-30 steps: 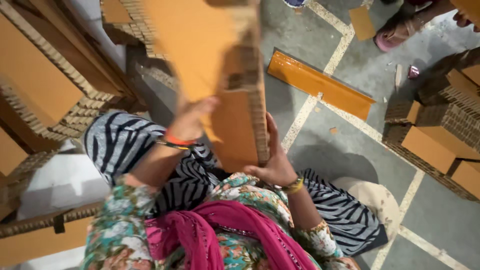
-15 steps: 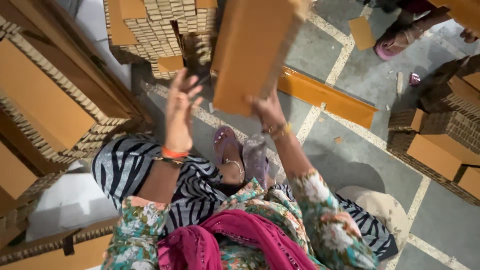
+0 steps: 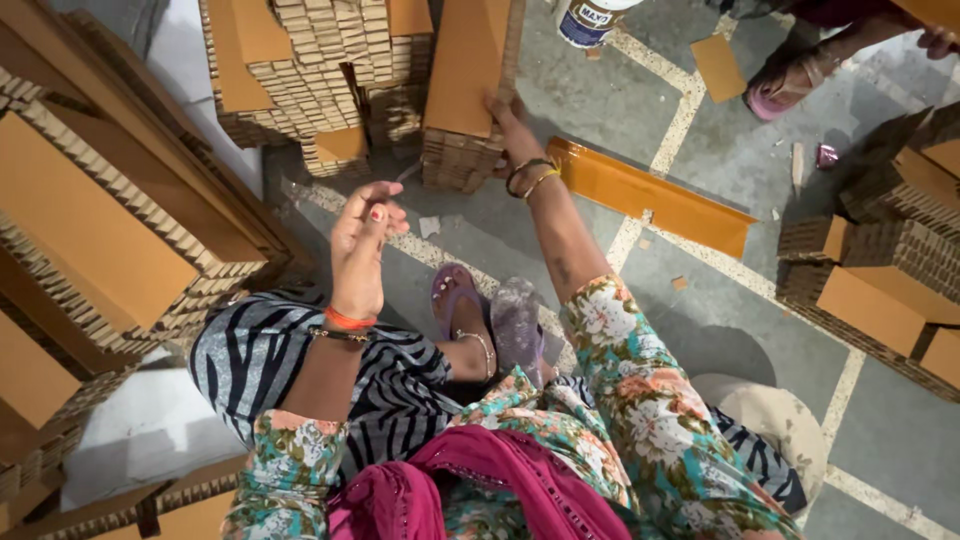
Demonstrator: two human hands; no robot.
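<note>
My right hand (image 3: 508, 125) reaches far forward and presses against the side of a thick block of stacked brown cardboard (image 3: 468, 70) that stands on the floor. My left hand (image 3: 362, 240) hovers free above my knee, fingers loosely apart and holding nothing. I sit with my feet in purple sandals (image 3: 455, 295) below the hands. A long orange-brown cardboard strip (image 3: 650, 195) lies on the floor just right of my right wrist.
More cardboard blocks are piled at the back (image 3: 300, 70), along the left (image 3: 90, 230) and at the right (image 3: 880, 290). A small can (image 3: 590, 20) stands at the top. Another person's sandalled foot (image 3: 790, 80) is at the top right.
The cardboard block that both hands held up in front of me has gone forward and down onto the floor. My left hand has let go of it; my right arm has stretched out.
</note>
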